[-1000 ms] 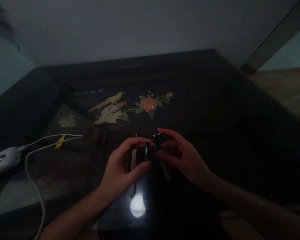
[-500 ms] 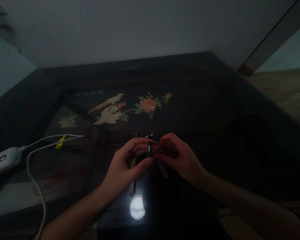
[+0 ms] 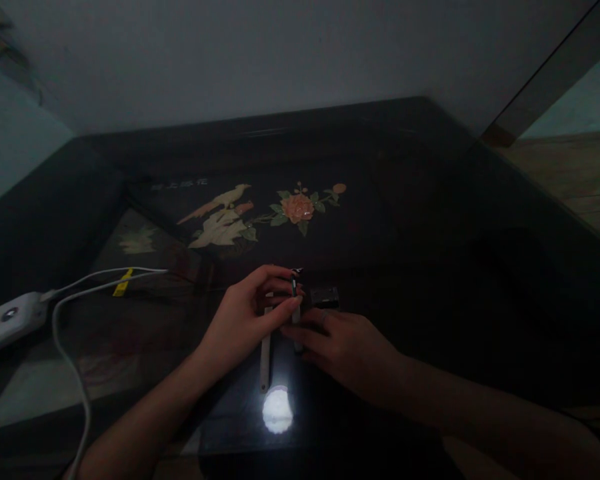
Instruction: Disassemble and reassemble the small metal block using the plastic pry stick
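Observation:
My left hand (image 3: 253,310) is closed in a pinch, thumb against fingers, on a small dark piece (image 3: 294,285) with a light stripe, held upright. Just below it, the fingers of my right hand (image 3: 337,340) close around a narrow grey strip (image 3: 297,325); the dim light hides its exact kind. Whether the strip touches the dark piece I cannot tell. A pale flat strip (image 3: 265,357) with a small hole at its near end lies on the table beneath my left hand. Behind my right fingers sits a small dark, see-through box (image 3: 325,297).
The dark glossy table (image 3: 405,167) bears an inlaid bird (image 3: 225,200) and flower (image 3: 299,209). At left lie a white power strip (image 3: 13,320) and a white cable (image 3: 70,363), with a yellow tag (image 3: 123,283). A wall (image 3: 255,60) stands behind. A round light reflection shines near the front.
My right hand has moved down and nearer, away from the dark piece, and now holds the grey strip farther left. The small box has come into view. My left hand has shifted slightly left.

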